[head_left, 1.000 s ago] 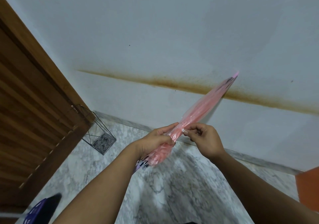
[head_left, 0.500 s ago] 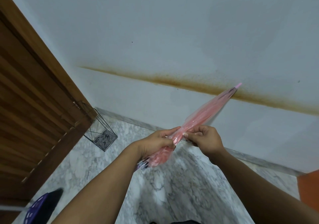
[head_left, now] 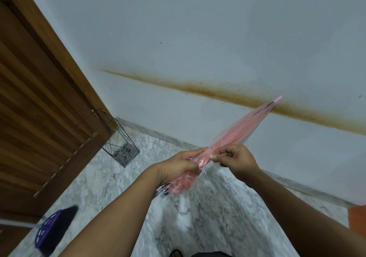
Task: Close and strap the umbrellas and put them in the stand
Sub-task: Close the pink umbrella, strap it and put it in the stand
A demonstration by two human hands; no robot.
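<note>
Between two raised hands, a folded translucent pink plastic umbrella [head_left: 233, 138] pointed away; the left hand [head_left: 178, 167] gripped its gathered canopy while the right hand [head_left: 233, 159] pinched beside it, apparently fastening the strap. A wire-frame stand [head_left: 120, 148] waited leftward.

Marble floor [head_left: 111, 181] is carrying a wire stand [head_left: 120, 144] sitting in the corner by the door, and a purple object [head_left: 52, 230] lying near-left.

Folded umbrella [head_left: 233, 138] held between left hand [head_left: 178, 167] and right hand [head_left: 235, 161], tip toward the wall [head_left: 198, 29]. Wire stand [head_left: 121, 148] on the floor [head_left: 208, 207] at far left, beside the door [head_left: 39, 118]; second umbrella [head_left: 53, 229] at near left.
</note>
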